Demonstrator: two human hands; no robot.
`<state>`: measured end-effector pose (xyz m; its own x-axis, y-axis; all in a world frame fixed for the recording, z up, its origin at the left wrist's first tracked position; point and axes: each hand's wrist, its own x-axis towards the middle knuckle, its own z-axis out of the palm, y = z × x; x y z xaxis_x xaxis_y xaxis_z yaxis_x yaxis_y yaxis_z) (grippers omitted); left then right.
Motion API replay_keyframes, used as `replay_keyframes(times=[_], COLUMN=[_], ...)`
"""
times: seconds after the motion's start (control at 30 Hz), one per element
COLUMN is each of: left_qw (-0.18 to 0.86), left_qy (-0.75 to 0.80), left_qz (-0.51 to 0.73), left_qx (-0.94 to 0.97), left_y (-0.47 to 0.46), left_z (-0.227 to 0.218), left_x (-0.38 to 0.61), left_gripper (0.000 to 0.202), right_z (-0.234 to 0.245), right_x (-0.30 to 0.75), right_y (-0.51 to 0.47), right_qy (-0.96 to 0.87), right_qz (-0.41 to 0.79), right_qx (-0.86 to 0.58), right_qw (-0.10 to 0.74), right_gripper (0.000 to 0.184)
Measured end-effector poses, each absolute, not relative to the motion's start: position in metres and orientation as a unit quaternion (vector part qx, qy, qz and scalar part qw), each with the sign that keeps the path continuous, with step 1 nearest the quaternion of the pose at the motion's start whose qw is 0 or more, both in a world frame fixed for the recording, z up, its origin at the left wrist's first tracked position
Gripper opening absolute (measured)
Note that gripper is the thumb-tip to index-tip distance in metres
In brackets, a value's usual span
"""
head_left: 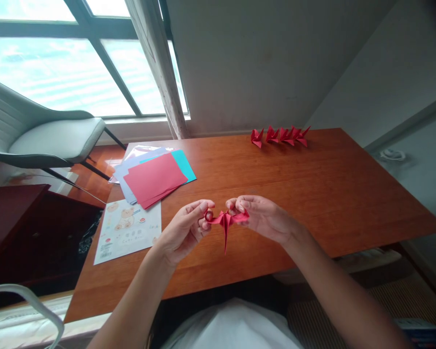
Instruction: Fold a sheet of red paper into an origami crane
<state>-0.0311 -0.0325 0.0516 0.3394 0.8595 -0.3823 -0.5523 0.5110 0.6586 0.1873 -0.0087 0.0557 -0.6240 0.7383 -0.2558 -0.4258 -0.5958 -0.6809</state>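
Observation:
A red origami crane (225, 220) is held between my two hands over the front part of the wooden table. Its wings stretch out to both sides, and a thin point hangs down toward me. My left hand (189, 225) pinches the left wing tip, which curls up at the fingers. On the other side my right hand (259, 215) grips the right wing, with thumb and fingers closed on it. Several finished red paper cranes (279, 136) stand in a row along the table's back edge.
Red paper sheets (156, 178) overlap blue and lilac ones at the table's left. Before them lies a white sheet with bear drawings (125, 228). The wooden table (334, 194) reaches the wall. A grey chair (58, 138) stands by the window.

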Motion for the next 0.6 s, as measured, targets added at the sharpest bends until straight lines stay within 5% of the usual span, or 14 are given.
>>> replay_keyframes(times=[0.27,0.6], left_qw=[0.796,0.786], left_qy=[0.341,0.396], left_qz=[0.443,0.223], left_qx=[0.232,0.418], left_y=[-0.035,-0.021], left_z=[0.050,0.074], left_x=[-0.039,-0.052], left_gripper=[0.015,0.014], right_z=[0.045,0.077], right_x=[0.198,0.222], right_y=[-0.004,0.021], right_qy=[-0.324,-0.582], right_qz=[0.839,0.751], right_qx=[-0.289,-0.310], right_qw=[0.328,0.042], right_gripper=[0.017,0.023])
